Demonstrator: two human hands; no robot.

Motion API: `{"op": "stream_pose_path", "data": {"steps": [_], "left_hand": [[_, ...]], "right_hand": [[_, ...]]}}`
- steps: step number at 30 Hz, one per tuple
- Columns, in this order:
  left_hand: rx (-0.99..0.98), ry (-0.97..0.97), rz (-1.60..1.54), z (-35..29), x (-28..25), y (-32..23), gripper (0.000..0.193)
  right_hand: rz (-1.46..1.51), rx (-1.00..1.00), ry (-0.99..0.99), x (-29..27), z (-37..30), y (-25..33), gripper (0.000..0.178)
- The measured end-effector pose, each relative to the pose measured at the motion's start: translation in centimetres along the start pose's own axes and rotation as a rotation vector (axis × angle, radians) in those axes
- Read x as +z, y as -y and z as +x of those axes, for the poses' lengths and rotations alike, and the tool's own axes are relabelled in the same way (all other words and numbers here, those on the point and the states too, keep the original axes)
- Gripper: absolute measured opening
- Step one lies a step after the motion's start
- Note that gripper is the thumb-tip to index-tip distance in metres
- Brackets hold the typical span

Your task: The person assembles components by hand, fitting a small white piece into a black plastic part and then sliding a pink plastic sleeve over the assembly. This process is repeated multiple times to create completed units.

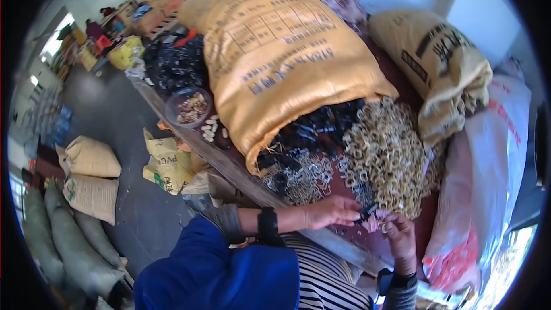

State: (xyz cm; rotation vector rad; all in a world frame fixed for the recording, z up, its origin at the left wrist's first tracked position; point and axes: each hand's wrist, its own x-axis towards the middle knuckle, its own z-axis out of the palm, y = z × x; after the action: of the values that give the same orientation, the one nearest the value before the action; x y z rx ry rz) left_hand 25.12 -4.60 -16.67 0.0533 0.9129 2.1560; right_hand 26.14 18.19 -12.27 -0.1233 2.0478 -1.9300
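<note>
My left hand [334, 212] reaches in over the table's near edge, its fingers closed on a small black part [367, 212]. Close beside it, my right hand [400, 235] is pinched around a small pale piece [385, 227], too small to make out fully. A scrap of pink material [374, 222] shows between the two hands. Just beyond them lies a large heap of brass-coloured metal buckles [387, 155]. Left of that heap is a pile of small silver metal pieces [304, 181]. Black parts [313, 129] spill from the mouth of a big yellow woven sack [287, 51].
A clear tub [189, 107] of small parts stands at the table's left, near white pieces [211, 129] and a black plastic bag [175, 63]. On the right are a tan sack [425, 57] and a pale plastic bag [485, 166]. Full sacks [80, 247] rest on the floor at left.
</note>
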Motion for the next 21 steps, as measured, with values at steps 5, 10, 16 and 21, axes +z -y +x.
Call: {"op": "stream_pose_path", "data": {"steps": [5,10,16,21], "left_hand": [[0.075,0.101,-0.071,0.1,0.2,-0.3,0.029],[0.116,0.059,-0.114,-0.1,-0.1,-0.3,0.028],[0.172,0.016,-0.094,0.4,0.0,-0.7,0.027],[0.189,0.048,-0.026,0.4,0.0,-0.5,0.027]], "right_hand": [[0.349,0.094,0.095,3.6,2.8,-1.1,0.013],[0.381,0.099,-0.102,5.1,3.3,-1.8,0.009],[0.241,-0.044,-0.135,5.6,2.6,-1.6,0.007],[0.011,-0.156,-0.144,5.4,2.6,-2.0,0.008]]}}
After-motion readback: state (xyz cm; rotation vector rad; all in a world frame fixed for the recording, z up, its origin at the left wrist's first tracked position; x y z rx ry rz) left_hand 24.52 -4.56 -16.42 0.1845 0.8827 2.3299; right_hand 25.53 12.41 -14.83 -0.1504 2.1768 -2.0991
